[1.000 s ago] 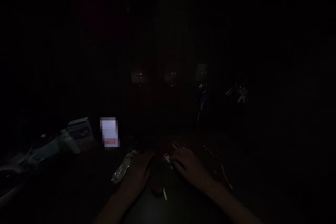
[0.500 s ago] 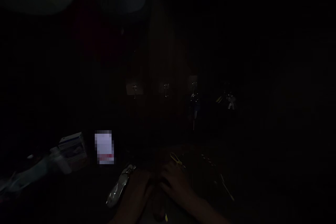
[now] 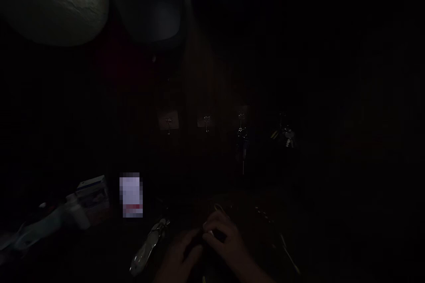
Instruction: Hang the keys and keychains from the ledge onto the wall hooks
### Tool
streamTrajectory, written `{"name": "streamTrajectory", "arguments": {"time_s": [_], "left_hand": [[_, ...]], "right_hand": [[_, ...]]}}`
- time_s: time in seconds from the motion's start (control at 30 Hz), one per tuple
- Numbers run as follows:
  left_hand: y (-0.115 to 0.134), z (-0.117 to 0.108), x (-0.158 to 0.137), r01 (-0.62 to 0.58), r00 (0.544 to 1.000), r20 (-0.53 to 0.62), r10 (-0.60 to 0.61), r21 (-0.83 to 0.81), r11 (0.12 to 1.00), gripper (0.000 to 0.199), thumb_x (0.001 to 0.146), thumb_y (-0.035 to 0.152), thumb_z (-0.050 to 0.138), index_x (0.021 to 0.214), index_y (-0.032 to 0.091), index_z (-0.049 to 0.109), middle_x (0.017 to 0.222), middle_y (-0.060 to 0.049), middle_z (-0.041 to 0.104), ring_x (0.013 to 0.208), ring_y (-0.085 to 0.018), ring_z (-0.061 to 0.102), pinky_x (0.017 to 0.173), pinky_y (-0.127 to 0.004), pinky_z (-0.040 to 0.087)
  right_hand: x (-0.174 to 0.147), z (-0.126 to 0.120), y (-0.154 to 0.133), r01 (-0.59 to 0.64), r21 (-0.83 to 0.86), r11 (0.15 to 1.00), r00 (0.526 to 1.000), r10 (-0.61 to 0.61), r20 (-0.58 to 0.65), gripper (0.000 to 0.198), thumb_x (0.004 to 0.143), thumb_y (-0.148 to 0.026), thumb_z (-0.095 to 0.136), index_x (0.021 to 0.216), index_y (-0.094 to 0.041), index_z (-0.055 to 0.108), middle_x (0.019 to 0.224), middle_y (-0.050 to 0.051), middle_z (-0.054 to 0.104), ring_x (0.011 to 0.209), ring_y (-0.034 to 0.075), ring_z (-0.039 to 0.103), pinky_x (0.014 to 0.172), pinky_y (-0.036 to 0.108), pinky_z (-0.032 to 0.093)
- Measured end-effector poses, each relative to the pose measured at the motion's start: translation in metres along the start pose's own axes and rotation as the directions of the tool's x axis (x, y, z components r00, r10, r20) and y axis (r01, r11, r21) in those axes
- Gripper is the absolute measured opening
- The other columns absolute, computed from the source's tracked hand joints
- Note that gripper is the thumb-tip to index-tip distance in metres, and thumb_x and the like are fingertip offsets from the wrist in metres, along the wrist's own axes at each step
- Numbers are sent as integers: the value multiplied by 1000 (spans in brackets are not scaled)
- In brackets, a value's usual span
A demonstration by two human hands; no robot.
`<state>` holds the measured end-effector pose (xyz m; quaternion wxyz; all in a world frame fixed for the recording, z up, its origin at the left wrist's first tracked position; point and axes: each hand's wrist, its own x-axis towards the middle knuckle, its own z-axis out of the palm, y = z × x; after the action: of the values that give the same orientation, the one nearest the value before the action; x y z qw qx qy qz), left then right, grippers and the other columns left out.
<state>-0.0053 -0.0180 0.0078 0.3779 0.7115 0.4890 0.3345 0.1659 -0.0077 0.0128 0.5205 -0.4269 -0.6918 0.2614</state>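
The small pale item (image 3: pixel 210 232) apparently pinched in the right hand (image 3: pixel 229 239) could slip unseen in this darkness, the half-open left hand (image 3: pixel 182 252) seemingly holding nothing.

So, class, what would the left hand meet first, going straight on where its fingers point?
Probably the right hand, which lies just ahead and to the right of the left hand; the picture is dark, so depth is unclear.
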Motion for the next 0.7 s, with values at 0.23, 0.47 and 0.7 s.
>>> {"name": "streamTrajectory", "arguments": {"time_s": [0.23,0.47,0.7], "left_hand": [[11,-8,1,234,972,32,-232,-129,964,41,73,45,57,108,24,64,119,-3,63,114,-26,52,96,-34,41],[53,-16,22,95,991,114,-69,-244,965,21,72,33,57,86,23,69,89,0,72,88,-22,63,82,-29,46],[79,-29,70,2,988,-135,-68,-441,897,29,64,33,65,88,18,64,73,-2,72,72,-19,66,66,-27,48]], "right_hand": [[1,-2,-7,0,134,991,1000,3,-24,6,72,-25,63,67,-22,63,77,2,61,79,17,59,74,28,45],[12,-23,-8,-97,173,980,989,114,-93,10,73,-29,60,74,-22,66,81,3,65,82,19,61,75,27,46],[28,-58,35,-288,86,954,870,298,-393,29,71,-46,55,79,-20,64,76,5,69,75,24,64,67,31,49]]}}
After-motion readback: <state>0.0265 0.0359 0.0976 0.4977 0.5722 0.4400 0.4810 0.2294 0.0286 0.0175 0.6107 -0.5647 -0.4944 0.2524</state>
